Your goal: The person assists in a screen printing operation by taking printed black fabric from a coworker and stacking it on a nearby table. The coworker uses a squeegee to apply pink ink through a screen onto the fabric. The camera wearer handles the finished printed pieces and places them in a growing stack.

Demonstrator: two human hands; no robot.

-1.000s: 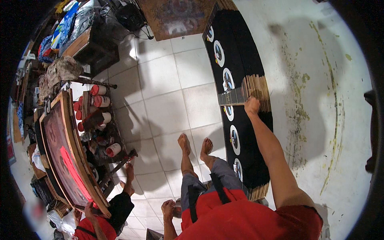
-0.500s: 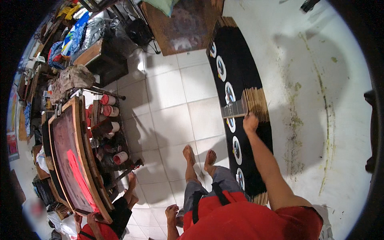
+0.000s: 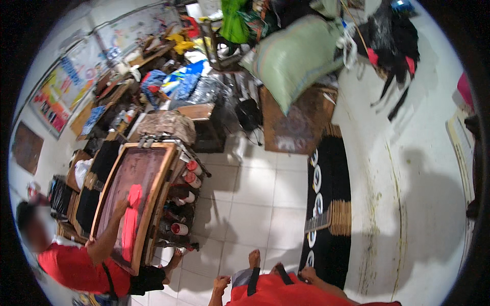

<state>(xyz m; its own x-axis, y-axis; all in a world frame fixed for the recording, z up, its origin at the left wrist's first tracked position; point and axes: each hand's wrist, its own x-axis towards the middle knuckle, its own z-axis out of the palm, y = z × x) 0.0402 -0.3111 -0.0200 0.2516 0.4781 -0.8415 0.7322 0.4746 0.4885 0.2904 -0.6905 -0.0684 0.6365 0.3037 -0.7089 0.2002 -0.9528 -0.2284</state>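
Note:
My left hand point(image 3: 221, 283) hangs low beside my waist over the tiled floor, fingers curled, with nothing visible in it. On the other side, my right hand point(image 3: 308, 274) is near the edge of a long row of black fabric point(image 3: 334, 173), its fingers curled and nothing seen in them. White round prints point(image 3: 317, 177) run along the fabric's left edge. A band of thin wooden slats point(image 3: 341, 217) shows across the row, and a narrow flat grey piece point(image 3: 318, 223) juts left from it. My right hand is apart from that piece.
At left, a co-worker point(image 3: 84, 268) in red reaches over a wooden-framed screen point(image 3: 133, 148) bearing pink ink point(image 3: 130, 222). Ink pots point(image 3: 192, 179) stand on a rack beside it. A large pale sack point(image 3: 293, 56) rests on a brown board point(image 3: 293, 132) ahead. A white wall rises at right.
My right hand has let go of the grey piece by the slats and drawn back toward my body. My view has tilted up, and the co-worker's arm now reaches over the screen.

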